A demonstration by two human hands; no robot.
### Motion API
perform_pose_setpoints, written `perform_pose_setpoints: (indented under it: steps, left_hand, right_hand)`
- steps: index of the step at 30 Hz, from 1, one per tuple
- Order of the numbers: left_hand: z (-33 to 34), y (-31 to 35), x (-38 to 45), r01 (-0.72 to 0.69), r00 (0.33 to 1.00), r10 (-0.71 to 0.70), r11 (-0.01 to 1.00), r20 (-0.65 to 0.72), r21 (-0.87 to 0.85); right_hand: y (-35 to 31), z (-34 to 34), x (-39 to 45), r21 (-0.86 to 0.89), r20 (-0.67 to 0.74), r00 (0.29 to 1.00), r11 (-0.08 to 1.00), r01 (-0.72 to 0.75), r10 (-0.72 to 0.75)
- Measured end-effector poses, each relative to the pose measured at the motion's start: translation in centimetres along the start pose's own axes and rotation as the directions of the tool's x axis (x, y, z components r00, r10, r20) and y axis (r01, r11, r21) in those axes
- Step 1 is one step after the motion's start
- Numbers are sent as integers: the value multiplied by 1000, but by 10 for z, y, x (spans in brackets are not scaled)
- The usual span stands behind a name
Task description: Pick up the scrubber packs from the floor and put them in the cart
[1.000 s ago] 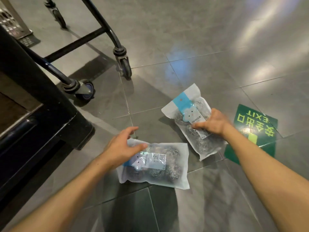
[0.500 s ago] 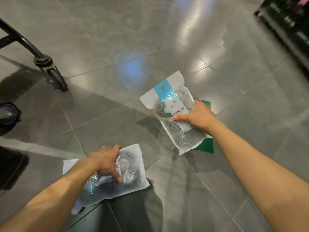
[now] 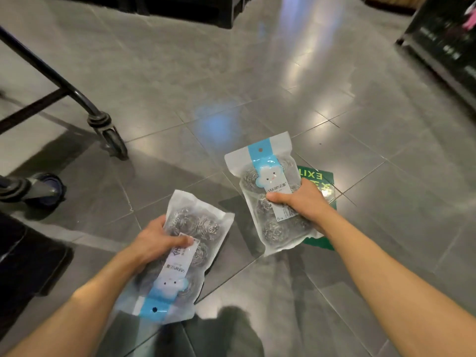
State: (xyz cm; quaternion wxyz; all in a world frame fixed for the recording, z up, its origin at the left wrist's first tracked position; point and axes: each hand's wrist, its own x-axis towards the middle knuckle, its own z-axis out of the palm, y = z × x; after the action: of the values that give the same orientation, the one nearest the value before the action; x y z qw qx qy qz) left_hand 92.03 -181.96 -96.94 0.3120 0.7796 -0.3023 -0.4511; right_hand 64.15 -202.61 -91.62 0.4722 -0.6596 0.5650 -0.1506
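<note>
Two clear scrubber packs with steel-wool balls and blue-and-white labels are off the floor, one in each hand. My left hand (image 3: 154, 242) grips the left pack (image 3: 190, 253) by its left edge, thumb across the label, blue header pointing toward me. My right hand (image 3: 300, 199) grips the right pack (image 3: 268, 191) around its middle, blue header pointing away. The cart shows only as black frame tubes (image 3: 64, 85) and castor wheels (image 3: 114, 140) at the left; its basket is out of view.
A green EXIT floor sticker (image 3: 318, 176) lies under the right pack. A second cart wheel (image 3: 45, 189) sits at the far left beside a dark fixture base (image 3: 28, 256). Dark shelving (image 3: 448, 45) stands at the upper right. Grey floor tiles spread ahead.
Both hands have closed on the packs and lifted them off the floor. The left pack has turned upright along my forearm. The view has tilted up and the cart frame has come back in.
</note>
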Motion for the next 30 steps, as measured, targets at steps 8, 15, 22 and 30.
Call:
perform_pose_setpoints:
  steps: [8,15,22,30]
  left_hand:
    - [-67,113,-58,-309,907,80,794,-414,-523]
    - [-159,283,-196,-431,837,155,777,-524,-459]
    - [-273,513,-397,-522,796,280,766,-537,-375]
    - [-365,715,-586,-676,700,468,678,-539,-290]
  right_hand:
    - [-85,-9,-27,327,18,999,944,43,-52]
    - [-278,-116,-125,407,47,993,910,83,-112]
    - [-530,-300,-275,398,-1,973,892,213,-232]
    - [-720,-436,-416,376,-172,908,826,419,-382]
